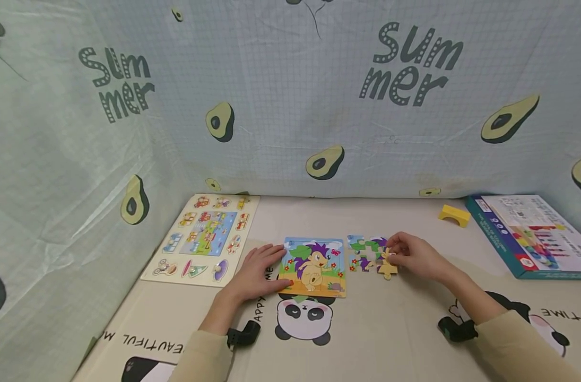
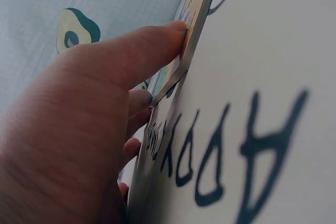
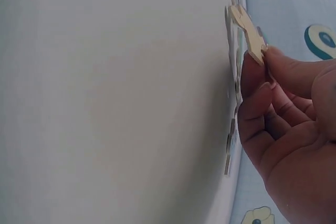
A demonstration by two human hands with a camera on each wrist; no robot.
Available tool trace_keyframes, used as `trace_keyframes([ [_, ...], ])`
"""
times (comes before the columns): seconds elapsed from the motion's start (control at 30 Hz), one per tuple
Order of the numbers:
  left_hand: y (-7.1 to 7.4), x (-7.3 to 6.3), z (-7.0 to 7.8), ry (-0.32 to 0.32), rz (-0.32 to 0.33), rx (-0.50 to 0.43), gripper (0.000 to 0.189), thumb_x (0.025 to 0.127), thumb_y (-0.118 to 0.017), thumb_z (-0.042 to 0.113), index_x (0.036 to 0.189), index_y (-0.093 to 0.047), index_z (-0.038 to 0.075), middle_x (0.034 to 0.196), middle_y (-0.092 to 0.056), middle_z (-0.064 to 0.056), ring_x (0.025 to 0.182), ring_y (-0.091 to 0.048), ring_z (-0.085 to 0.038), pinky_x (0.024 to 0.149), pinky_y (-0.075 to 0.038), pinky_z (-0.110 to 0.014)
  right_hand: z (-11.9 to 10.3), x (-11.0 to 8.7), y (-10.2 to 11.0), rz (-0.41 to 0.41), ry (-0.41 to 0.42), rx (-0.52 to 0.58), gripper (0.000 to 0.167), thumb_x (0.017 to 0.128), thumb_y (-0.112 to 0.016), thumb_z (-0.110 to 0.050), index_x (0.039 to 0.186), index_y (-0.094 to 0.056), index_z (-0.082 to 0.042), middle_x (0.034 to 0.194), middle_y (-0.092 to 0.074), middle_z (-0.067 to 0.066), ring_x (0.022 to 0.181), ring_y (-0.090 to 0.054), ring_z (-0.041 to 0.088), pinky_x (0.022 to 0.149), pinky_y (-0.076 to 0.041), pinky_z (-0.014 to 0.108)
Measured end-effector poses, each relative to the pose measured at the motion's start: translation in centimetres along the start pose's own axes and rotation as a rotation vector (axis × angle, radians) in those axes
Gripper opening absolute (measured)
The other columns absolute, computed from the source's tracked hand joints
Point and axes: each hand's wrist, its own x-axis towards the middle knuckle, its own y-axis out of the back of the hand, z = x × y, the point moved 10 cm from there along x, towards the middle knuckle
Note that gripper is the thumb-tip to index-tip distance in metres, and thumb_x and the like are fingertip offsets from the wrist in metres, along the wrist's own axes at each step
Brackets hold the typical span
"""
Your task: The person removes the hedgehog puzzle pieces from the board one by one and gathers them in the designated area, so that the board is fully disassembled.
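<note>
A square hedgehog picture board (image 1: 316,268) lies on the table cloth. My left hand (image 1: 258,271) rests at its left side, fingers spread, thumb on the lower left corner; in the left wrist view the thumb of that hand (image 2: 79,124) presses on the board's edge. Right of the board, several jigsaw pieces (image 1: 356,243) lie together, forming part of a similar picture. My right hand (image 1: 416,258) pinches a yellow-orange jigsaw piece (image 1: 388,269) at their right side. In the right wrist view, the held piece (image 3: 249,32) is tilted between thumb and fingers, its pale edge showing.
A wooden vehicle puzzle board (image 1: 166,243) lies at the left. A yellow arch block (image 1: 454,215) stands at the back right beside a teal-edged box (image 1: 534,233). A patterned curtain (image 1: 271,95) rises behind and along the left. The table cloth (image 1: 366,339) carries printed pandas and lettering.
</note>
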Motion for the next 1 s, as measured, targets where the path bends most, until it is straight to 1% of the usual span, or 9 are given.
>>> trace_keyframes([
  [0.13, -0.03, 0.01, 0.04, -0.003, -0.001, -0.005, 0.082, 0.085, -0.072, 0.055, 0.150, -0.051, 0.011, 0.156, -0.043, -0.006, 0.149, -0.025, -0.032, 0.121, -0.009, -0.055, 0.13, -0.06, -0.11, -0.009, 0.011, -0.009, 0.025, 0.096, -0.069, -0.008, 0.114, -0.056, 0.004, 0.092, -0.061, 0.005, 0.081, -0.058, 0.019, 0.068, -0.052, 0.025],
  [0.3, -0.05, 0.10, 0.03, -0.021, 0.010, 0.007, 0.081, 0.085, -0.072, 0.053, 0.149, -0.051, 0.009, 0.155, -0.044, -0.007, 0.148, -0.027, -0.033, 0.120, -0.012, -0.056, -0.24, -0.06, -0.18, -0.003, 0.049, -0.069, 0.024, 0.094, -0.072, -0.010, 0.110, -0.059, 0.002, 0.090, -0.059, 0.003, 0.081, -0.055, 0.019, 0.066, -0.049, 0.026],
  [0.47, -0.03, 0.13, 0.00, -0.024, 0.012, 0.010, 0.081, 0.085, -0.072, 0.053, 0.149, -0.051, 0.009, 0.155, -0.044, -0.007, 0.148, -0.028, -0.033, 0.120, -0.013, -0.057, -0.56, -0.05, -0.37, -0.009, 0.070, -0.140, 0.024, 0.093, -0.073, -0.012, 0.109, -0.061, 0.000, 0.091, -0.059, 0.002, 0.084, -0.055, 0.019, 0.070, -0.050, 0.027],
  [0.6, -0.09, 0.12, -0.04, -0.022, 0.011, 0.006, 0.081, 0.085, -0.072, 0.054, 0.149, -0.051, 0.009, 0.156, -0.044, -0.007, 0.148, -0.028, -0.033, 0.120, -0.012, -0.057, -0.56, -0.05, -0.58, -0.020, 0.060, -0.179, 0.024, 0.093, -0.074, -0.013, 0.110, -0.062, -0.001, 0.092, -0.059, 0.001, 0.085, -0.054, 0.019, 0.072, -0.051, 0.029],
  [0.73, -0.14, 0.12, -0.05, -0.022, 0.012, 0.004, 0.081, 0.085, -0.073, 0.053, 0.149, -0.051, 0.009, 0.155, -0.044, -0.006, 0.148, -0.028, -0.033, 0.120, -0.012, -0.056, -0.37, -0.19, -0.81, -0.038, 0.042, -0.186, 0.028, 0.091, -0.076, -0.017, 0.111, -0.063, -0.001, 0.094, -0.060, 0.002, 0.087, -0.054, 0.020, 0.075, -0.052, 0.032],
  [0.9, -0.19, 0.12, -0.15, -0.012, 0.007, 0.008, 0.082, 0.085, -0.072, 0.054, 0.150, -0.050, 0.010, 0.156, -0.043, -0.006, 0.148, -0.027, -0.032, 0.120, -0.011, -0.055, -0.35, -0.43, -0.85, -0.058, 0.080, -0.205, 0.037, 0.086, -0.082, -0.022, 0.111, -0.064, -0.002, 0.099, -0.060, 0.001, 0.091, -0.055, 0.021, 0.080, -0.053, 0.036],
  [1.0, -0.14, 0.12, -0.18, -0.015, 0.010, 0.009, 0.082, 0.085, -0.072, 0.054, 0.150, -0.050, 0.010, 0.156, -0.043, -0.006, 0.148, -0.027, -0.032, 0.120, -0.011, -0.055, -0.29, -0.54, -0.87, -0.075, 0.100, -0.225, 0.040, 0.084, -0.084, -0.024, 0.112, -0.065, -0.004, 0.101, -0.059, 0.000, 0.095, -0.055, 0.020, 0.083, -0.053, 0.036],
])
